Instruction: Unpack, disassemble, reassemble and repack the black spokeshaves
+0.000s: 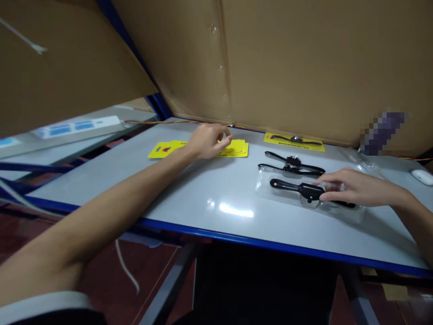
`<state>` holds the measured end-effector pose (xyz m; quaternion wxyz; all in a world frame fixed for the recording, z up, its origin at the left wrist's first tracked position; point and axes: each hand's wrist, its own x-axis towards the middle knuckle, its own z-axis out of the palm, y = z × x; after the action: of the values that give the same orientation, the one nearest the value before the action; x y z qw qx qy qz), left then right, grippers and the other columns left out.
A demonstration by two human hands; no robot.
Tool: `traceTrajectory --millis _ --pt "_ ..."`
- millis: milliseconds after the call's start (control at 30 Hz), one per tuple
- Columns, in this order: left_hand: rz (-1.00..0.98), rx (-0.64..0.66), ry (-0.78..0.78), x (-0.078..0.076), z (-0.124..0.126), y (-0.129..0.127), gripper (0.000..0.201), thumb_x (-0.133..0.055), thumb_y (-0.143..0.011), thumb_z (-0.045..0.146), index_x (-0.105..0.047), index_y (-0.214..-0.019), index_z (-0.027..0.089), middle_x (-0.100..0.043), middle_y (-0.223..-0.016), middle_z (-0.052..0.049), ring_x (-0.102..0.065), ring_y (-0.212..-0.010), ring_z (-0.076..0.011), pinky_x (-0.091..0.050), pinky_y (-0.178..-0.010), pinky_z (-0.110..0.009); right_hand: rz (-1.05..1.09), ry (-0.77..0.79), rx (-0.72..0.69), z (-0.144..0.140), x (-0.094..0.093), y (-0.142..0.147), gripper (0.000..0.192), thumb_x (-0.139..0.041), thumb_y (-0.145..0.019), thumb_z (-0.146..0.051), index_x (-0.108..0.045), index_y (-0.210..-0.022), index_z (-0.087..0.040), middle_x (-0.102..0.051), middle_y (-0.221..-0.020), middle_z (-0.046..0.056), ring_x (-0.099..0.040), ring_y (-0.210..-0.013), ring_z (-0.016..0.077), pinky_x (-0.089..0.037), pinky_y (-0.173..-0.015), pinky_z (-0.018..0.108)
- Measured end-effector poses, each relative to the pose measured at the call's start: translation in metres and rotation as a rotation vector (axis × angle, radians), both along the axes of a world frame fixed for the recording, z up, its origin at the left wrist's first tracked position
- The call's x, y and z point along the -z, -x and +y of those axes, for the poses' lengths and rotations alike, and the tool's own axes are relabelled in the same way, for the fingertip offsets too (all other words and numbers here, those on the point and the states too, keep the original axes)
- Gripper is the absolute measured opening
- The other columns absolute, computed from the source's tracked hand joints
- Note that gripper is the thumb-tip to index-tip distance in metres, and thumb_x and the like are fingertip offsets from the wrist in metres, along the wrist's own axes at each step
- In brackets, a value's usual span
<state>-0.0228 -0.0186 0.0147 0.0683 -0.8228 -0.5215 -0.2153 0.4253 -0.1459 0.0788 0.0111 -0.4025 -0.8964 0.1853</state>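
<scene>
My left hand (pixel 209 141) is over a stack of yellow backing cards (pixel 239 147), its fingers loosely curled and a gap between thumb and fingers. Whether it touches the cards is unclear. My right hand (pixel 355 186) grips a black spokeshave (pixel 287 185) between thumb and fingers at the middle. Clear plastic packaging (pixel 270 193) surrounds this tool; I cannot tell if it lies inside or on top. Just behind it rest two more black spokeshaves (pixel 309 173) (pixel 275 156) side by side. Farther back, another spokeshave (pixel 297 139) lies on a yellow printed card (pixel 269 137).
The grey-white table (pixel 189 198) has a blue front edge (pixel 216 235). Cardboard walls (pixel 287 67) rise behind and at left. More clear plastic (pixel 360 160) and a white rounded object (pixel 422 177) are at right. A power strip (pixel 81 128) sits on the left surface.
</scene>
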Motion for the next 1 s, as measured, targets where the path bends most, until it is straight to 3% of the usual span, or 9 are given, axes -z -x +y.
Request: traceTrajectory --millis 133,267,433,533,633,833,1000 --pt "0.062 -0.062 0.005 0.01 -0.002 0.001 0.064 -0.046 -0.103 0.063 -0.072 -0.141 0.018 -0.069 -0.135 -0.02 -0.064 -0.125 -0.0382 -0.051 -0.11 -0.054 -0.075 -0.237 0.06 -0.005 0.018 -0.003 0.045 -0.059 -0.099 -0.068 -0.075 -0.094 -0.027 -0.068 -0.07 0.004 -0.06 -0.065 0.0252 -0.047 -0.079 0.049" --pt "0.201 -0.13 0.197 0.018 -0.006 -0.002 0.073 -0.044 -0.105 0.072 -0.065 -0.153 0.021 -0.053 -0.162 -0.022 -0.05 -0.149 -0.0452 -0.043 -0.12 -0.063 -0.13 -0.459 0.029 -0.002 0.031 -0.004 0.038 -0.06 -0.098 -0.061 -0.07 -0.083 -0.027 -0.059 -0.056 0.002 -0.043 -0.054 0.0215 -0.043 -0.087 0.056" --pt "0.197 -0.038 0.204 0.017 -0.008 -0.007 0.074 -0.047 -0.104 0.074 -0.063 -0.153 0.021 -0.055 -0.162 -0.022 -0.053 -0.147 -0.0436 -0.042 -0.121 -0.062 -0.124 -0.413 0.091 0.0 0.029 -0.006 0.038 -0.065 -0.093 -0.063 -0.074 -0.093 -0.026 -0.06 -0.057 0.006 -0.059 -0.071 0.0327 -0.04 -0.068 0.045" --pt "0.14 -0.015 0.241 0.018 -0.008 -0.009 0.076 -0.046 -0.104 0.075 -0.055 -0.161 0.024 -0.06 -0.159 -0.019 -0.057 -0.143 -0.0413 -0.045 -0.119 -0.059 -0.084 -0.369 0.092 0.001 0.026 -0.01 0.038 -0.06 -0.097 -0.061 -0.073 -0.095 -0.025 -0.075 -0.086 0.011 -0.065 -0.074 0.0309 -0.044 -0.068 0.045" --pt "0.088 0.009 0.278 0.02 -0.008 -0.011 0.077 -0.046 -0.104 0.072 -0.051 -0.163 0.023 -0.064 -0.155 -0.019 -0.059 -0.14 -0.04 -0.045 -0.119 -0.058 -0.024 -0.423 0.076 0.003 0.025 -0.012 0.033 -0.06 -0.097 -0.058 -0.07 -0.094 -0.027 -0.078 -0.11 0.013 -0.071 -0.086 0.0338 -0.048 -0.073 0.047" --pt "0.02 0.065 0.145 0.01 -0.014 -0.014 0.08 -0.06 -0.098 0.071 -0.055 -0.16 0.019 -0.062 -0.154 -0.021 -0.056 -0.142 -0.0423 -0.043 -0.12 -0.058 -0.01 -0.407 0.138 0.003 0.031 -0.01 0.036 -0.061 -0.097 -0.054 -0.07 -0.117 -0.026 -0.078 -0.097 0.011 -0.07 -0.083 0.0331 -0.046 -0.072 0.044" --pt "-0.023 0.086 0.069 0.003 -0.02 -0.017 0.082 -0.058 -0.099 0.073 -0.056 -0.158 0.016 -0.063 -0.15 -0.022 -0.059 -0.139 -0.0423 -0.045 -0.119 -0.058 0.059 -0.393 0.109 0.003 0.035 -0.008 0.041 -0.061 -0.098 -0.052 -0.073 -0.128 -0.027 -0.08 -0.101 0.01 -0.071 -0.087 0.0315 -0.046 -0.074 0.04"
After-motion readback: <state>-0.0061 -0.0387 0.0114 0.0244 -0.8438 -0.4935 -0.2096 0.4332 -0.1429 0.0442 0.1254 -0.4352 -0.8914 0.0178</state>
